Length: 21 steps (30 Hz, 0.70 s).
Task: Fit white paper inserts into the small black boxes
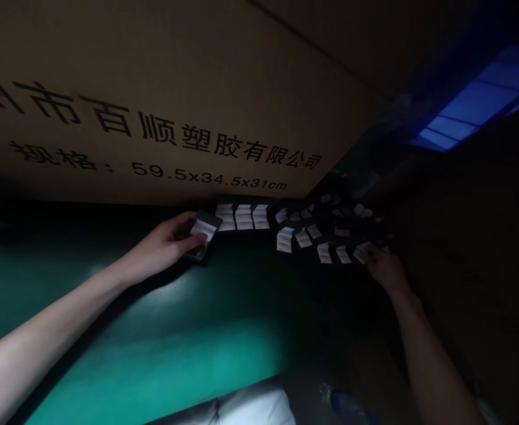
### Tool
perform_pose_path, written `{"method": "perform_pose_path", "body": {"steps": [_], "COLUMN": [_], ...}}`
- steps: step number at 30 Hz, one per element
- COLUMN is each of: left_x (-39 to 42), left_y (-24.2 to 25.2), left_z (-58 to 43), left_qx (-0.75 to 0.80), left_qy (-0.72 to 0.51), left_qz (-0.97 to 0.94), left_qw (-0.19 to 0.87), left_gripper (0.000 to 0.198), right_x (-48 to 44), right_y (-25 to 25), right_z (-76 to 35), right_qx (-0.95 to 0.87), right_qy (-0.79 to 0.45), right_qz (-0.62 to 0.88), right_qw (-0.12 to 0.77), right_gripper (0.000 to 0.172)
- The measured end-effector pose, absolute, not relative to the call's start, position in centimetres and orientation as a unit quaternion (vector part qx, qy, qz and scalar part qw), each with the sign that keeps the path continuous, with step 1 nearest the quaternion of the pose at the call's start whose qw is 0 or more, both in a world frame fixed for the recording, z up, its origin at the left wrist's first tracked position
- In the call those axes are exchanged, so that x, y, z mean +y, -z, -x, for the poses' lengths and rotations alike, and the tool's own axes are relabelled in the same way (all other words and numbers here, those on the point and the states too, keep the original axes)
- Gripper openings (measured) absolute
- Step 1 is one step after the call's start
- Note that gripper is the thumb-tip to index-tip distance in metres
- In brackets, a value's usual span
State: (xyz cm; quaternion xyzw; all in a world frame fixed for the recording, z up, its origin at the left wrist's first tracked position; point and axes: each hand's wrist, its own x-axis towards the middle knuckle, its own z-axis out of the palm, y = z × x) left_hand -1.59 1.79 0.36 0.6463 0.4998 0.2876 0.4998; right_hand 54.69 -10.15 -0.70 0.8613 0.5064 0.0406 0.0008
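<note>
A: What's the left hand (pixel 164 245) doing?
B: Curled shut, grasping a small dark rectangular box with a white paper face (pixel 202 235); it's held just beside the end of the rows.

A: What rows?
B: Small dark rectangular cards with white paper labels (pixel 303 236), laid in loose rows along a green work mat (pixel 153 348).

A: And the right hand (pixel 385 268)?
B: At the far end of those rows, its fingertips (pixel 371 254) against one white-labelled card (pixel 360 254); shadow hides whether it's pinching, so I can't tell.

A: What's around them?
B: A tan cardboard carton (pixel 153 118), printed with black Chinese characters and "59.5x34.5x31cm", stands right behind the rows; a blurred white cloth (pixel 250 410) and a blue-tinted plastic bottle (pixel 345 406) lie at the bottom of the view.
</note>
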Motion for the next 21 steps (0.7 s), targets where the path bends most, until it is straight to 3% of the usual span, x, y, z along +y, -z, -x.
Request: {"method": "perform_pose_path", "body": {"steps": [8, 16, 21], "left_x": [1.6, 1.6, 1.7], "left_y": [-0.7, -0.7, -0.5], "left_z": [1.7, 1.8, 1.9], "left_qx": [0.503, 0.489, 0.493], "left_qy": [-0.275, -0.278, -0.282], "left_qz": [-0.652, -0.651, -0.642], "left_qw": [0.497, 0.510, 0.514], "left_gripper": [0.050, 0.049, 0.049], "right_x": [-10.7, -8.3, -3.6], "right_y": [0.4, -3.5, -5.8], "right_z": [-53.9, -51.2, -50.3], "right_qx": [0.532, 0.499, 0.504], "right_qy": [-0.042, -0.152, -0.110], "right_qz": [-0.844, -0.836, -0.843], "right_qw": [-0.056, -0.173, -0.151], "right_gripper": [0.035, 0.040, 0.036]}}
